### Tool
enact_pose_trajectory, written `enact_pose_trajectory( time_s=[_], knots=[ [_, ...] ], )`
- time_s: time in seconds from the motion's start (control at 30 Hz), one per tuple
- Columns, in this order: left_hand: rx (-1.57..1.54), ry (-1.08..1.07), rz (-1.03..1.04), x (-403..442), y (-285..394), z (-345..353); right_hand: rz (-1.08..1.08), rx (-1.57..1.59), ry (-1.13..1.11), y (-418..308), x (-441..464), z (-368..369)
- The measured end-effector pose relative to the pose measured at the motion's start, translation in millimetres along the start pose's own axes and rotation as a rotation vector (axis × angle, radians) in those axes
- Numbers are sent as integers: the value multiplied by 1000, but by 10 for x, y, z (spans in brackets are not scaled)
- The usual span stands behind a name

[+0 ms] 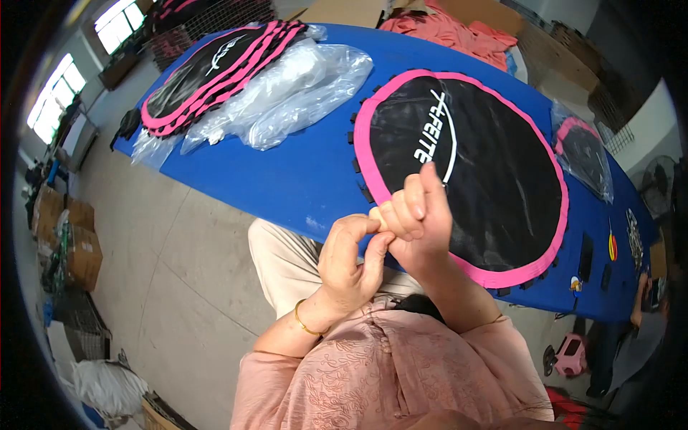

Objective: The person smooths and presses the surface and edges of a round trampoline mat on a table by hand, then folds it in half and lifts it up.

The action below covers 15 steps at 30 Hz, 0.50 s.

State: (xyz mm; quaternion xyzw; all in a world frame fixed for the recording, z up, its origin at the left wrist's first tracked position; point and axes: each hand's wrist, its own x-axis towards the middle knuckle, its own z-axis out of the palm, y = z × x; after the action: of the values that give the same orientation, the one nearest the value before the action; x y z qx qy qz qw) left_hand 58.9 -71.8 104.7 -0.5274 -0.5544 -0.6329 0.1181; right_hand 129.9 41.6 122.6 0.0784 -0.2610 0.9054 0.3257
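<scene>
In front of my chest, my left hand (350,259) and my right hand (421,221) meet. The left thumb and forefinger pinch at the curled fingers of the right hand. A small pale yellowish bit (378,214) shows where they touch; I cannot make out what it is. Most of my right fingers are folded in, and one points up. Just beyond the hands, a black round mat (494,172) with a pink rim and white lettering lies flat on the blue table (287,183). My right forearm overlaps its near edge.
A stack of similar pink-rimmed mats (215,75) and clear plastic bags (304,93) lie at the table's far left. A bagged mat (582,154) lies at the right, near scissors (612,245). Cardboard boxes (84,247) stand at left. Another person's arm (638,301) shows at far right.
</scene>
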Motion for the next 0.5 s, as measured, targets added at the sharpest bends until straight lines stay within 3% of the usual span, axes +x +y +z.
enact_pose_trajectory(
  time_s=[0.2, 0.23, 0.3, 0.33, 0.37, 0.47, 0.5],
  knots=[
    [39, -236, -77, -114, -242, 144, 63, -733, 163, -210, -311, -334],
    [24, -248, -71, -129, -345, 206, 92, -949, 156, -293, -410, -403],
    [65, -365, -51, -100, -624, 311, 262, -1050, 130, -356, -598, -450],
    [85, -433, -48, -67, -738, 377, 278, -1245, -49, -436, -653, -507],
    [82, -514, -74, -26, -825, 449, 168, -1329, -182, -403, -712, -594],
    [104, -717, 48, 129, -973, 788, 198, -1500, -506, -444, -723, -715],
    [99, -801, 97, 173, -1001, 917, 191, -1496, -497, -409, -732, -783]
  ],
)
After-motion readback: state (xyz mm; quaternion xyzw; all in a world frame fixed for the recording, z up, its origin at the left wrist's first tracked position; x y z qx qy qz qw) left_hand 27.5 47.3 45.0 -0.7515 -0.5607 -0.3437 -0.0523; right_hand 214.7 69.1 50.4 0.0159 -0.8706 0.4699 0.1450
